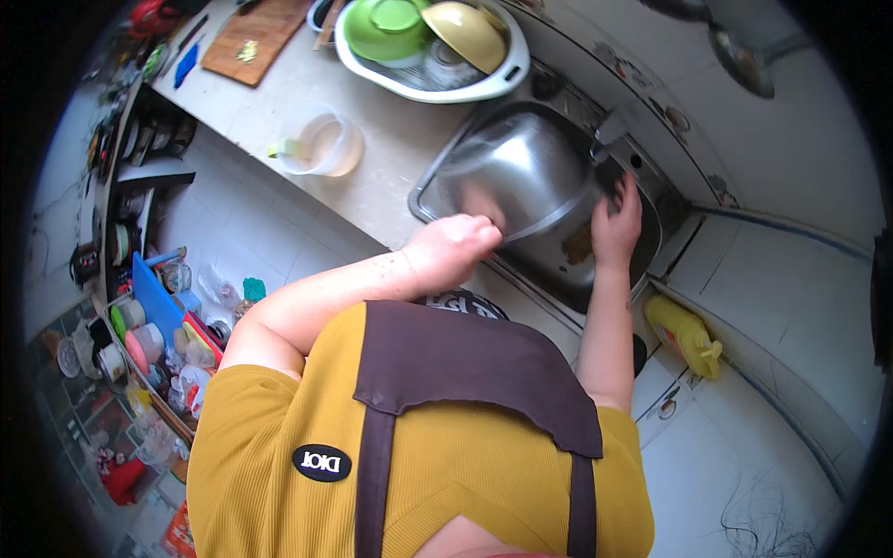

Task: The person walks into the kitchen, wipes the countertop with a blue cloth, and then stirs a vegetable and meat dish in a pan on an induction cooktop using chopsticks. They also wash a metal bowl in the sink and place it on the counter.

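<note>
My left hand (457,247) grips the near rim of a large, shiny steel pan or basin (516,164), tilted over the sink. The hand's reflection shows in its metal. My right hand (617,227) is in the right part of the stainless-steel sink (558,286), just below the tap (608,132). Its fingers are bent beside a dark patch; blur hides whether they hold anything. Brownish scraps (578,244) lie on the sink bottom, left of that hand.
A white drainer (418,91) holds a green bowl (387,31) and a yellow bowl (467,35). A plastic measuring jug (324,143) stands near the counter edge. Chopped food lies on a cutting board (261,35). A yellow bottle (680,335) is right of the sink.
</note>
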`<act>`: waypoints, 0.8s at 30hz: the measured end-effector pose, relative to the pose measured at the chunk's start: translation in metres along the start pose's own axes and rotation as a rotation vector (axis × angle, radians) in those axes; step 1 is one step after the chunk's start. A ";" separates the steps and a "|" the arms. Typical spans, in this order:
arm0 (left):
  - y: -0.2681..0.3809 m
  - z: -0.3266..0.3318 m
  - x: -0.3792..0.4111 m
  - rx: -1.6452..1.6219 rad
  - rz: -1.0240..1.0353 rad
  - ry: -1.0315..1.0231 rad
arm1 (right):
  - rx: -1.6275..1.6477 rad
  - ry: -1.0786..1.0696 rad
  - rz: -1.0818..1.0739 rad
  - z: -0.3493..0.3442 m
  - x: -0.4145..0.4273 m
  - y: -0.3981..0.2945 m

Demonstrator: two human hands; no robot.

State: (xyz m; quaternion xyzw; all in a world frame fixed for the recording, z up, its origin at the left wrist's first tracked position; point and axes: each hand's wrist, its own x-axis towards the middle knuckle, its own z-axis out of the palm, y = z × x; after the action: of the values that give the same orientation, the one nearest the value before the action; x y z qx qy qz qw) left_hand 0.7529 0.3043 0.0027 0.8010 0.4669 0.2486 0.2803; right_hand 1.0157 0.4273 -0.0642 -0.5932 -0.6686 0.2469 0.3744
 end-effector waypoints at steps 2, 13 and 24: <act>0.006 -0.006 -0.011 0.133 0.076 -0.075 | 0.019 -0.018 0.057 -0.006 -0.022 -0.004; 0.016 -0.058 -0.036 0.461 0.613 0.154 | -0.353 0.220 -0.484 -0.088 -0.049 -0.102; 0.017 -0.129 -0.125 0.330 0.374 0.426 | -0.692 0.259 -0.505 -0.099 -0.082 -0.171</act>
State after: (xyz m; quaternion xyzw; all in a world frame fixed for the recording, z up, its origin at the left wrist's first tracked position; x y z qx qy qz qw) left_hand 0.6234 0.2143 0.0900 0.8374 0.3937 0.3789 -0.0078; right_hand 0.9911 0.3058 0.1106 -0.5277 -0.7833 -0.1670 0.2831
